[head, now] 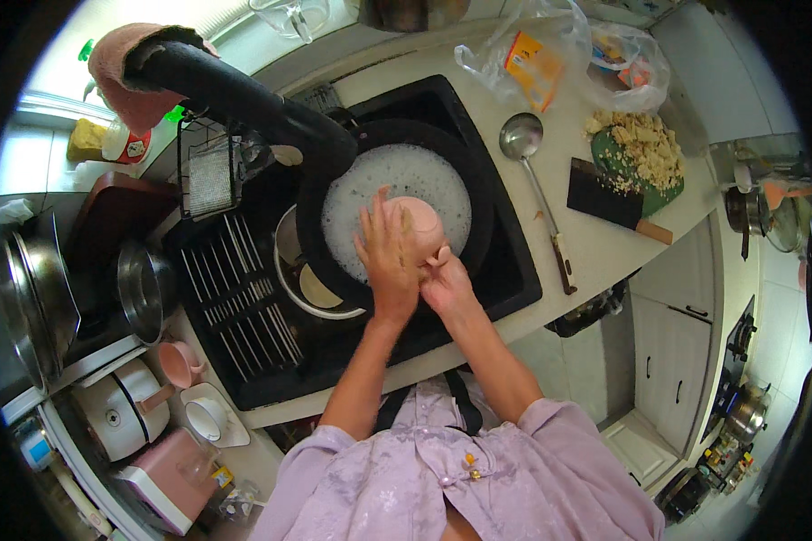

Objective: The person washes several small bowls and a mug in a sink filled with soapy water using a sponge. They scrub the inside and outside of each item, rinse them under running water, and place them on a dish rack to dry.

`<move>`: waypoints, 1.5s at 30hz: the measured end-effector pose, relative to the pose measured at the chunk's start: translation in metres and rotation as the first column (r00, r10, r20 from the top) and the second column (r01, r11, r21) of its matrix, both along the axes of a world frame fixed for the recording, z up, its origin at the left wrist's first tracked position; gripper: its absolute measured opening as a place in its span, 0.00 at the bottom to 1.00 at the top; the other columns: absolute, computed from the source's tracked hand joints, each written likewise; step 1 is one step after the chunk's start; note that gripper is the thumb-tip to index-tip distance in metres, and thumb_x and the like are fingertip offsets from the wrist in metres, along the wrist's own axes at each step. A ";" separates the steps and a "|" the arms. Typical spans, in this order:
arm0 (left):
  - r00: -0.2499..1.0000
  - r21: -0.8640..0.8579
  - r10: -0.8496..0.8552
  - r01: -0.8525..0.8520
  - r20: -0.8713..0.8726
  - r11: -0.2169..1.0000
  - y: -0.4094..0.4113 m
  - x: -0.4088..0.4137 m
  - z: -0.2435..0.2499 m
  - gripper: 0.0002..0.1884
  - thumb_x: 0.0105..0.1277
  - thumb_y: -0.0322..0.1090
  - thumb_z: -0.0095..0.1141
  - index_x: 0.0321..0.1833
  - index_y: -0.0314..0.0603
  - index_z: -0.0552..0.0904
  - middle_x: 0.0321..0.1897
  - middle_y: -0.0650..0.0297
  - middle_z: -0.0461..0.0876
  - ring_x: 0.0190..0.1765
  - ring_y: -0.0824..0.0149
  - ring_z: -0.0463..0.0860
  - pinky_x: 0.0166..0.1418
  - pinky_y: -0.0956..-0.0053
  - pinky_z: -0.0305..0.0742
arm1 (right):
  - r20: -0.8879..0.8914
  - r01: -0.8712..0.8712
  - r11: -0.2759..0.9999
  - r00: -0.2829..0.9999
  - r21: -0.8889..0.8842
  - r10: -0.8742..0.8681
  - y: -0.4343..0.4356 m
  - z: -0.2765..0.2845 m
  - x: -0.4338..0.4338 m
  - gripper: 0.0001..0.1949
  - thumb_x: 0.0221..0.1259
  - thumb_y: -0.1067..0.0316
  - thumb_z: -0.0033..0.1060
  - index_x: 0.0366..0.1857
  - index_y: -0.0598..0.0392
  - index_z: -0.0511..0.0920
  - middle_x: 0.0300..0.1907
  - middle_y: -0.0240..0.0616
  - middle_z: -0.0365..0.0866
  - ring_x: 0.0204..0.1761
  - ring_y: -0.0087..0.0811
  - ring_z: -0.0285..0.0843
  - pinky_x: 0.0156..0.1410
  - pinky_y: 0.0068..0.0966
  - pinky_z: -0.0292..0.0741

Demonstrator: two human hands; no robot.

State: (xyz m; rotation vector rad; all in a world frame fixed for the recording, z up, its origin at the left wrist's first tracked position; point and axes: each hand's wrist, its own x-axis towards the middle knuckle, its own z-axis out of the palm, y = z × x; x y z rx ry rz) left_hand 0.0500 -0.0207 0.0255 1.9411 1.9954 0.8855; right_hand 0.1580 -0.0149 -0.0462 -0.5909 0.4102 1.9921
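A pink mug (425,220) is held over a round black pan (482,223) full of foamy water (352,193). The mug's rounded base faces up toward me. My right hand (448,287) grips it low, by the handle. My left hand (388,267) lies along the mug's left side, fingers stretched out flat. Something thin and yellowish shows at the edge of that palm; I cannot tell what it is. The pan rests in a black sink (524,284), and a white-rimmed pot (285,253) sits partly under it.
A thick black faucet (243,91) reaches over the pan from upper left. Right of the sink lie a ladle (538,182), a cleaver (602,193) and a green board (616,159) with crumbled food. A metal rack (243,297) spans the sink's left side; another pink mug (178,364) stands beyond.
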 end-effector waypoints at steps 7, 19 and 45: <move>0.989 -0.069 0.151 -0.150 0.004 0.986 0.060 -0.071 -0.044 0.21 0.73 0.34 0.50 0.66 0.35 0.72 0.71 0.47 0.65 0.73 0.40 0.62 0.70 0.46 0.60 | 0.183 0.081 0.997 0.980 0.003 -0.080 0.004 0.050 0.017 0.13 0.80 0.56 0.38 0.53 0.51 0.72 0.54 0.31 0.78 0.55 0.29 0.78 0.64 0.35 0.76; 0.978 -0.510 -0.191 0.120 -0.089 0.852 0.042 -0.079 -0.067 0.24 0.63 0.23 0.51 0.64 0.43 0.76 0.53 0.45 0.76 0.52 0.42 0.78 0.52 0.51 0.74 | 0.153 0.097 0.995 0.983 0.023 -0.099 0.018 0.046 0.025 0.23 0.79 0.50 0.38 0.68 0.53 0.65 0.69 0.38 0.68 0.71 0.38 0.65 0.77 0.43 0.62; 0.748 -0.401 0.409 -0.207 0.523 0.893 0.044 -0.059 -0.028 0.17 0.74 0.36 0.41 0.46 0.31 0.83 0.45 0.47 0.84 0.45 0.62 0.82 0.48 0.64 0.74 | 0.170 -0.031 0.996 0.985 0.078 0.017 0.001 0.075 -0.008 0.19 0.79 0.58 0.42 0.62 0.62 0.69 0.63 0.45 0.74 0.65 0.39 0.74 0.73 0.42 0.72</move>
